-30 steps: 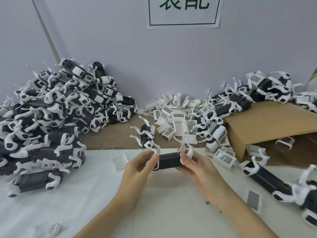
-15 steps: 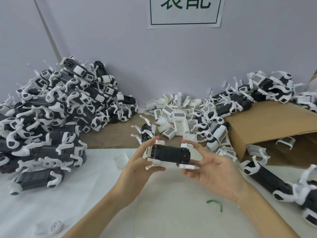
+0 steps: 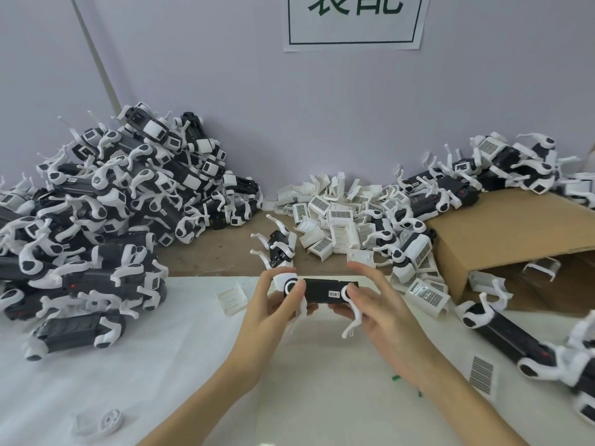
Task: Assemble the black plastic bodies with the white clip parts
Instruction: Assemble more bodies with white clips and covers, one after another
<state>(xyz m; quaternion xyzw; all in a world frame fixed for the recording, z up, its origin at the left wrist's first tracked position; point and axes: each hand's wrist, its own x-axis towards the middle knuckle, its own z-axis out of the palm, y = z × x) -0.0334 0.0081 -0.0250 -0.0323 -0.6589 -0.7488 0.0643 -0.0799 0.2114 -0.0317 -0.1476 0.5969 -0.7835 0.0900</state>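
Note:
I hold a black plastic body (image 3: 322,289) level above the white mat, a small label on its near face. My left hand (image 3: 273,304) grips its left end, thumb on the white round clip there. My right hand (image 3: 380,304) holds the right end, where a white curved clip leg (image 3: 354,320) hangs down; its upper fingers are stretched out. A heap of loose white clip parts (image 3: 338,214) lies behind, by the wall.
A big pile of black bodies with white clips (image 3: 106,220) fills the left. More such bodies (image 3: 502,329) lie at right and on a brown cardboard box (image 3: 515,233). One small unit (image 3: 278,249) stands just behind my hands. A loose white clip (image 3: 230,297) lies on the mat (image 3: 161,365).
The body has turned in my hands: its labelled side now faces me and one clip leg hangs down. Both hands stayed on its ends, slightly lower.

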